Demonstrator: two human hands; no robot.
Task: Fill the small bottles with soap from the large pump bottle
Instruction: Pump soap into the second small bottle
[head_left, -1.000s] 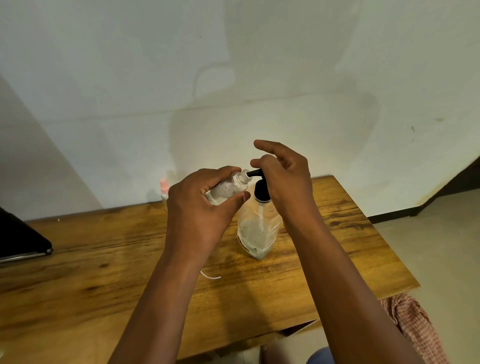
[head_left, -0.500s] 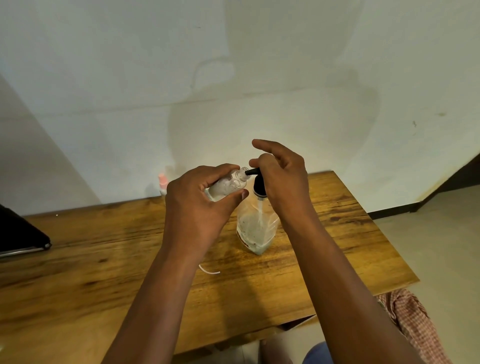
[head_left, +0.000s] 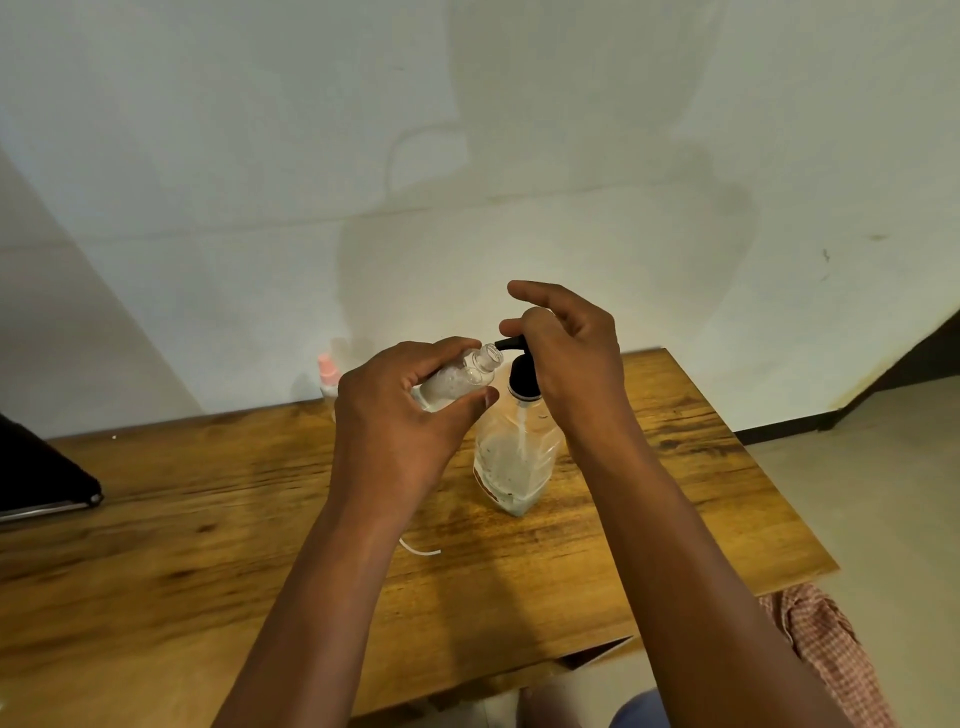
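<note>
Small clear plastic bottle (head_left: 457, 380), tilted, uncapped mouth lying right at the tip of the black pump spout (head_left: 508, 344). Whitish soap with bubbles is showing through its wall; the lower body is hiding inside the left hand (head_left: 400, 415). Left grip is closing around it, fingers curling over the top and thumb pressing from below.

Large pump bottle (head_left: 517, 457) is standing upright on the counter (head_left: 208, 545), just right of the small one. Clear, faceted plastic body, black collar at the neck, a pale dip tube running down inside, a low layer of cloudy, speckled soap sitting at the bottom. A reddish label edge is showing on its left side, unreadable.

Right hand (head_left: 569, 353) is resting over the pump head, covering most of it. Fingers are curling loosely, index lifting above the rest; whether the right grip is actually clasping the head or only pressing it, cannot tell.

Counter is wood-grain, warm brown with dark streaks, front edge cutting off at the bottom of view. A thin white curved strip (head_left: 418, 548) is lying on it near the left wrist.

Behind the left hand, a pink-capped small bottle (head_left: 328, 371) is peeking out at the wall, mostly blocked and blurry. Dark flat device (head_left: 41, 478) at far left, cropped. Checked pink fabric (head_left: 831, 654) lower right, partly out of frame.
</note>
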